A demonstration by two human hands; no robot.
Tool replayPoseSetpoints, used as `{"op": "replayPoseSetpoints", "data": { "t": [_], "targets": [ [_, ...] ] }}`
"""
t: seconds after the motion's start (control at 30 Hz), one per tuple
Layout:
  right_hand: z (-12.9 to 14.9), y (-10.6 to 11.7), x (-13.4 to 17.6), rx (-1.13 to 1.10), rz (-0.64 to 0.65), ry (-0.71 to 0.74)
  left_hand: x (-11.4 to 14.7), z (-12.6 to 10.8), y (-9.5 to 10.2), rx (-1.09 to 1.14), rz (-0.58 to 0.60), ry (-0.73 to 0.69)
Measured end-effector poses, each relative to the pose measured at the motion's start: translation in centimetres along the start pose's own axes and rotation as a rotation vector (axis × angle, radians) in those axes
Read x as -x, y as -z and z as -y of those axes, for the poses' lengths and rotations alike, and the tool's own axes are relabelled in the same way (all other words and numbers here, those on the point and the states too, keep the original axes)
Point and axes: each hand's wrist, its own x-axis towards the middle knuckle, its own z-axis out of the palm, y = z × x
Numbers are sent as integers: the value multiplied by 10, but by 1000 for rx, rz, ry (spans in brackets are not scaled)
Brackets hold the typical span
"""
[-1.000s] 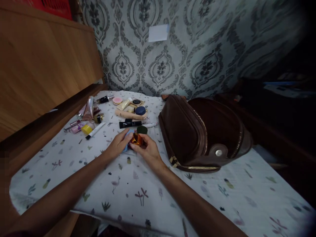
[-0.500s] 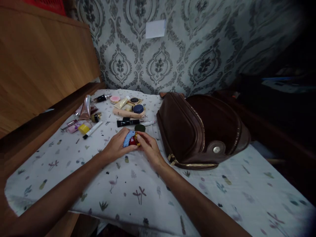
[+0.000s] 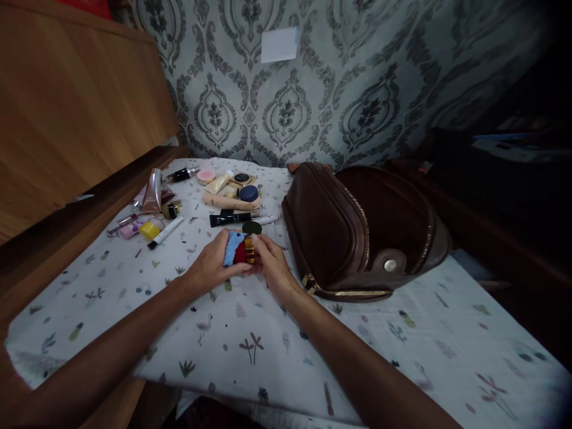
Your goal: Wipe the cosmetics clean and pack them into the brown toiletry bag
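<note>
Between both hands, above the patterned cloth, is a small red jar (image 3: pixel 240 253) with a shiny gold band or lid (image 3: pixel 250 250) at its right end. My left hand (image 3: pixel 213 260) is closed round the jar's left side, with a piece of light blue, textured cloth (image 3: pixel 230 248) between palm and jar. The fingers of my right hand (image 3: pixel 271 260) grip the gold end, thumb on top. Just beyond the hands lies a dark green round lid or compact (image 3: pixel 252 228), with a black tube (image 3: pixel 230 220) and a white pen-like stick (image 3: pixel 268 220) behind it.
A brown leather bag (image 3: pixel 326 238) with gold zips stands at the right. Tubes, compacts and bottles lie at the back, including a peach tube (image 3: pixel 230 201) and a navy round jar (image 3: pixel 249 193). At the left are a yellow-capped item (image 3: pixel 149 231) and a wooden cabinet (image 3: pixel 84 101).
The jar has turned in my hands: its white lettering no longer shows, and more of the gold end is visible. My right fingers have shifted slightly on it. The view has tilted a little.
</note>
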Motion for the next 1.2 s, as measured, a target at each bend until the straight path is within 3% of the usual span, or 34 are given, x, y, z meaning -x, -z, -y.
{"op": "replayPoseSetpoints", "data": {
  "t": [0.1,0.33,0.47,0.57,0.77,0.97,1.07,1.2],
  "targets": [
    [2,-1,0,-23,45,-2,-1,0,4,47,-48,125],
    [-1,1,-1,-62,25,19,-3,3,6,182,-38,103],
    [-1,-1,0,-200,32,21,-4,6,3,361,-90,155],
    [-1,-2,1,-227,21,60,-5,6,0,503,-32,215],
    [-5,1,-1,93,57,300,-6,8,-1,736,144,391],
    [-5,0,5,458,80,641,-8,12,0,826,137,481],
    [-5,1,7,558,82,666,-7,9,-1,792,105,491],
    [-7,2,6,617,-13,616,-5,8,-4,765,57,504]
  ]
}}
